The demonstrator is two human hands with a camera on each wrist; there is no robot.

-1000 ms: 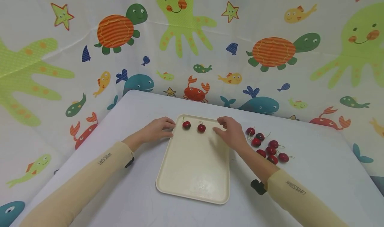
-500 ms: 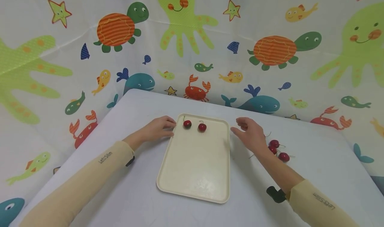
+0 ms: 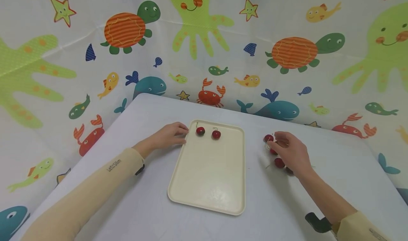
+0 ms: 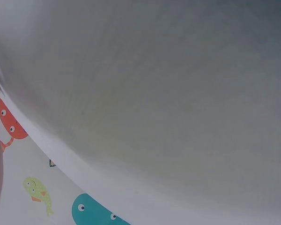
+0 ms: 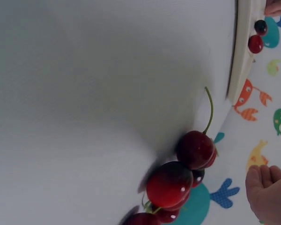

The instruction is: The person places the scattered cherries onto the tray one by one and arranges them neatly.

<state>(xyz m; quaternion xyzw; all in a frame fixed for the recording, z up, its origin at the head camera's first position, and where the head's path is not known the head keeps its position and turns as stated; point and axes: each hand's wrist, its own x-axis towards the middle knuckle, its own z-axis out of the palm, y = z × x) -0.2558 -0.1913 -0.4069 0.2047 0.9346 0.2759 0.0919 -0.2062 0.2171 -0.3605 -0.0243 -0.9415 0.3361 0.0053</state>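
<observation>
A cream tray (image 3: 207, 177) lies on the white table, two red cherries (image 3: 216, 134) near its far end. At the tray's upper left edge rests my left hand (image 3: 169, 136), its fingers touching the rim. My right hand (image 3: 291, 152) hovers over the loose cherries (image 3: 279, 162) right of the tray, fingers gently bent and apart from the thumb, holding nothing. It hides part of that group. In the right wrist view, stemmed cherries (image 5: 169, 185) sit below the right hand (image 5: 270, 194). The left wrist view shows mostly blurred white surface.
Behind the white table (image 3: 146, 198) hangs a curtain (image 3: 204, 62) printed with sea animals. The table's far edge runs along the curtain's foot. A black strap (image 3: 318, 222) sits on the right wrist.
My right hand has moved right, away from above the tray, to the loose cherries. The left hand stays at the tray's edge, and the two cherries on the tray have not moved.
</observation>
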